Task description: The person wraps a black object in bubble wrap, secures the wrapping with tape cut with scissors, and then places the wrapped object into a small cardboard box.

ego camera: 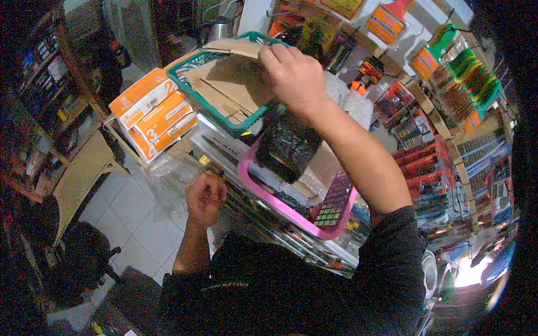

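Note:
My right hand [294, 75] reaches over a green plastic basket [218, 122], its fingers closed on the edge of a flat piece of cardboard [233, 47] at the basket's far rim. More brown cardboard [222, 90] lies inside that basket. My left hand [206, 193] is curled low, beside the counter's near edge. A small yellow item [204, 159] and something dark show just past its fingers; whether it grips either is unclear. Below my right forearm is a pink plastic basket [286, 206], holding black plastic-wrapped goods [288, 145] and other packages.
Orange and white boxes [153, 115] are stacked left of the green basket. Clear plastic [168, 180] hangs near my left hand. Paintbrushes [386, 23] and other packaged goods hang at the right. A dark chair [80, 260] stands on the tiled floor [134, 210] at the left.

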Demonstrator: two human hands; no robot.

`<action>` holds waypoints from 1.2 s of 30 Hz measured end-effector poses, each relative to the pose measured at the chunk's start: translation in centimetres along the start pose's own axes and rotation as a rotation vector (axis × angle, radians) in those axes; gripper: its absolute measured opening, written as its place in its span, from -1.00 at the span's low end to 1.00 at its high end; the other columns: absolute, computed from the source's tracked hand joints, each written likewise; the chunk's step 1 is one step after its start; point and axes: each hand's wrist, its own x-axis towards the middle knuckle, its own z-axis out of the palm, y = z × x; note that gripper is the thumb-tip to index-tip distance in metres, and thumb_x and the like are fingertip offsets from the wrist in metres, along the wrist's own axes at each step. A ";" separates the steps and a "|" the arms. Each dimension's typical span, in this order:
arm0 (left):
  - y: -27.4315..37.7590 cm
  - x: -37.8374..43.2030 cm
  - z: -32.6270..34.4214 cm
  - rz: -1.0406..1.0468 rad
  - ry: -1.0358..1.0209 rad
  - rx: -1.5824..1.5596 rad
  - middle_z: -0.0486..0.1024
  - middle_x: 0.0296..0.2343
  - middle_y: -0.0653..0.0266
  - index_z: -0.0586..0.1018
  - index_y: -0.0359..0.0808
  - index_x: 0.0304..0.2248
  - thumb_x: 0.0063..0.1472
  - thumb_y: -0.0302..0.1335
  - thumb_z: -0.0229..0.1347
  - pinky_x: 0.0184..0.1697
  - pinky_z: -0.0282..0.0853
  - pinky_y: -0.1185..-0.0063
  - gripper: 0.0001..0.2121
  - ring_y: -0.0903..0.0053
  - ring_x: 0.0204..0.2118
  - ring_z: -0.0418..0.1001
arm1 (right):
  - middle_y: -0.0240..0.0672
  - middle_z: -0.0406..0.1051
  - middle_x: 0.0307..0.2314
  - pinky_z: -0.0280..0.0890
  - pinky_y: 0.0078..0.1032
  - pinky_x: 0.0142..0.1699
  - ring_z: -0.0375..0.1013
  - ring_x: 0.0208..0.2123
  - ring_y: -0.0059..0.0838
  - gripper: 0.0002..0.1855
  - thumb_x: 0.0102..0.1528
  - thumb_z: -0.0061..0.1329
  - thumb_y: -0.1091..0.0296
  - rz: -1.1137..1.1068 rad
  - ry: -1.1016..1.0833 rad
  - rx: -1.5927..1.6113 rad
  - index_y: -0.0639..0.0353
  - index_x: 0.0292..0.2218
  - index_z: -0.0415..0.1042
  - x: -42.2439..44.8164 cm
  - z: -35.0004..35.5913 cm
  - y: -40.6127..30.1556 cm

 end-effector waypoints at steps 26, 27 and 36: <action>2.4 -9.5 13.5 -0.387 -0.154 -0.214 0.24 -0.61 0.37 0.25 -0.29 -0.54 0.04 -0.63 -0.06 -0.49 0.20 0.68 -0.89 0.65 -0.58 0.22 | -0.15 0.44 -0.41 0.34 -0.40 -0.25 0.45 -0.38 -0.20 -0.68 -0.22 0.04 0.46 0.462 0.273 0.286 0.29 -0.32 0.41 -27.0 -24.0 1.4; 3.5 -9.6 14.3 -0.434 -0.138 -0.259 0.27 -0.60 0.36 0.28 -0.30 -0.51 0.04 -0.62 -0.05 -0.48 0.21 0.68 -0.91 0.66 -0.56 0.25 | -0.13 0.44 -0.43 0.34 -0.42 -0.25 0.45 -0.38 -0.22 -0.71 -0.20 0.02 0.50 0.515 0.250 0.303 0.30 -0.33 0.41 -28.2 -24.4 0.9; 4.1 -13.1 17.9 -0.530 -0.291 -0.162 0.39 -0.57 0.38 0.40 -0.31 -0.43 0.20 -0.47 -0.09 -0.51 0.23 0.69 -0.89 0.69 -0.56 0.31 | -0.25 0.39 -0.41 0.22 -0.61 -0.23 0.36 -0.38 -0.48 -0.81 -0.05 -0.03 0.47 1.286 0.203 0.607 0.31 -0.33 0.36 -38.1 -27.2 -3.7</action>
